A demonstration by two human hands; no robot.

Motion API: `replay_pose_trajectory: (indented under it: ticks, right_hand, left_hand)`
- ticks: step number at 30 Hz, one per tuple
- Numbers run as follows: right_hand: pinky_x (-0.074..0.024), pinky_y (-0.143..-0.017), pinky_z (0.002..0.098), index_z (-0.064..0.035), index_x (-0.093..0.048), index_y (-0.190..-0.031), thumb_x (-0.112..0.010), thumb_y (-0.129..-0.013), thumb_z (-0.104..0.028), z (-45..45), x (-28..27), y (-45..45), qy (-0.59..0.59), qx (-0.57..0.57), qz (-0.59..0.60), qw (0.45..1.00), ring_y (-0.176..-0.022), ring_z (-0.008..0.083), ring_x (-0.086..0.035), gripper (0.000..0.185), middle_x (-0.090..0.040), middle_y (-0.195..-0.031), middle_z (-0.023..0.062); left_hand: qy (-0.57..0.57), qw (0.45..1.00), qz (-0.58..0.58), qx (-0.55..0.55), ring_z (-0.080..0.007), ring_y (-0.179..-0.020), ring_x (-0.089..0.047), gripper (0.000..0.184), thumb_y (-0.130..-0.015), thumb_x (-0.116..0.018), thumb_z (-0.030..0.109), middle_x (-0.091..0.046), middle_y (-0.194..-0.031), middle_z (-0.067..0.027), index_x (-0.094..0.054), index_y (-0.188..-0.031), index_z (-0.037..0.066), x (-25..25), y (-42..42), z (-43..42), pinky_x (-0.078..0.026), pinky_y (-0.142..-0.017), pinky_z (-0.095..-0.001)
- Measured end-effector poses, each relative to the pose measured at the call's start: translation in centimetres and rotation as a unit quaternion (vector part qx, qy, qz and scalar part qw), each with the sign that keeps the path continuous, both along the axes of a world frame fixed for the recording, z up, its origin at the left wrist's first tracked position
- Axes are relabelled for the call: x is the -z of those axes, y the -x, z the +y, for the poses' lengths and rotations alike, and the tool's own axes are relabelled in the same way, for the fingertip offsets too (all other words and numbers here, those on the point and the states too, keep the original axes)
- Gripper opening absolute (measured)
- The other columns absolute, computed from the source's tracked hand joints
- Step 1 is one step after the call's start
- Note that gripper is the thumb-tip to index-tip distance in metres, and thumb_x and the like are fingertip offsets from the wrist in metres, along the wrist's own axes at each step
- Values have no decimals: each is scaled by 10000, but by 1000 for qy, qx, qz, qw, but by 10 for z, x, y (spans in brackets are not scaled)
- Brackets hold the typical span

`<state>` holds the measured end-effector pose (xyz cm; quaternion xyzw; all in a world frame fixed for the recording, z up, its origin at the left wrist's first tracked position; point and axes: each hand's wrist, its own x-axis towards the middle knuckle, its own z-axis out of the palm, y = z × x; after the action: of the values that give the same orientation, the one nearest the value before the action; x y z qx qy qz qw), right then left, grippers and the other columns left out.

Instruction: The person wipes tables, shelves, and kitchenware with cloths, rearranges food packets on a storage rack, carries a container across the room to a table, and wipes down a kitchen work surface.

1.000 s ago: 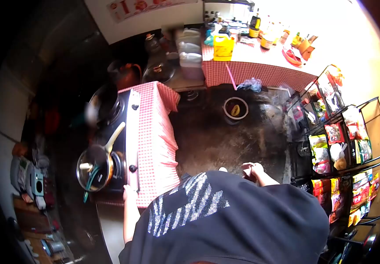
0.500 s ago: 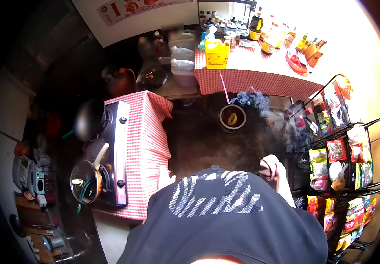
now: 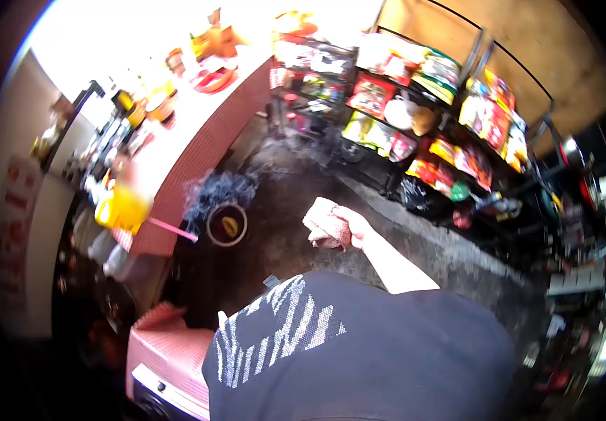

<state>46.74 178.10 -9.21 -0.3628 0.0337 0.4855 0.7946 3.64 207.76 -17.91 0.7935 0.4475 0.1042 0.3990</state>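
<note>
Pink terry cloth (image 3: pixel 325 224), one, crumpled: gripped at its right edge by the right hand (image 3: pixel 354 228), bulk bunched left of the fingers, right of the bucket (image 3: pixel 245 226). Left hand (image 3: pixel 222 318): mostly hidden; grip indeterminable.

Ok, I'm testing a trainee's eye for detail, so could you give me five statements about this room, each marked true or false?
1. The right hand holds a cloth. True.
2. The yellow jug stands on the floor. False: it stands on the table.
3. The bucket has something yellow in it. True.
4. The packets lie on the floor. False: they sit on a rack.
5. The left hand grips the cloth too. False: only a sliver of that hand shows, beside the shirt, apart from the cloth.
</note>
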Motion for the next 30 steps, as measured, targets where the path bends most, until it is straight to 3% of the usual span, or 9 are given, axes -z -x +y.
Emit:
replay_pose_trajectory:
  ticks: [7,10,13,15,18,24,26,29,30]
  right_hand:
    - [-455,-1040,432,-30,-524,-1333,-572,-962,-229,-38,-22,34,45,225,12,973,-1183,251,-599,424,-635,-1256,116]
    - [-406,-1090,417,-5,-447,-1400,-517,-989,-193,-47,-29,57,8,237,-67,969,-1243,233,-556,458,-572,-1349,121]
    - [-382,-1111,426,-10,-432,-1419,-477,-1008,-184,-68,-14,63,12,321,-32,946,-1296,250,-510,448,-532,-1398,125]
    - [-343,-1138,452,-60,-409,-1454,-425,-1039,-292,-77,-45,61,-65,335,-60,938,-1354,277,-450,476,-483,-1456,123]
    - [-352,-1127,462,-84,-417,-1453,-398,-1038,-445,-123,-29,39,-66,347,-51,934,-1339,275,-467,550,-507,-1437,115]
    - [-458,-1021,478,-49,-386,-1451,-341,-1021,-542,-179,-45,-25,-111,421,-104,894,-1211,309,-556,656,-547,-1346,167]
    - [-474,-988,461,-37,-373,-1463,-280,-1019,-568,-195,-44,-54,-81,416,-138,895,-1152,317,-584,699,-529,-1363,192]
    - [-515,-870,434,-36,-427,-1419,-280,-1019,-561,-222,-39,-106,-79,389,-81,914,-1037,308,-616,676,-580,-1271,164]
    - [-496,-729,403,-65,-474,-1250,-315,-1014,-564,-227,-45,-135,-150,324,-85,930,-885,265,-576,574,-550,-1070,102]
  left_hand:
    - [34,977,-62,200,-304,-1256,-562,520,-901,-658,180,-598,-1329,-193,-530,-1379,22,8,-109,73,-418,-1083,-378]
    - [53,961,-35,268,-295,-1258,-571,488,-910,-640,164,-593,-1346,-190,-546,-1364,15,-30,-170,68,-419,-1085,-369]
    - [67,948,-43,309,-274,-1190,-620,434,-926,-652,196,-639,-1279,-174,-589,-1325,38,-39,-220,56,-467,-1030,-357]
    - [122,936,-62,325,-231,-1130,-655,410,-934,-659,189,-670,-1230,-152,-602,-1315,51,-39,-253,40,-505,-970,-326]
    - [205,906,-47,368,-204,-1126,-655,404,-943,-653,165,-674,-1230,-141,-594,-1323,44,-24,-301,22,-511,-955,-308]
    - [292,866,-26,405,-183,-1119,-648,426,-964,-646,198,-668,-1243,-128,-567,-1350,36,25,-413,-21,-500,-961,-299]
    - [302,856,-53,416,-179,-1125,-639,425,-966,-643,181,-662,-1251,-125,-559,-1354,27,4,-453,-55,-497,-966,-300]
    - [179,858,-75,476,-218,-1105,-661,396,-952,-649,145,-674,-1218,-143,-581,-1325,30,-14,-515,-102,-516,-954,-323]
    - [119,857,-100,492,-242,-1095,-670,377,-946,-652,137,-681,-1195,-153,-596,-1305,39,-37,-531,-120,-522,-949,-334]
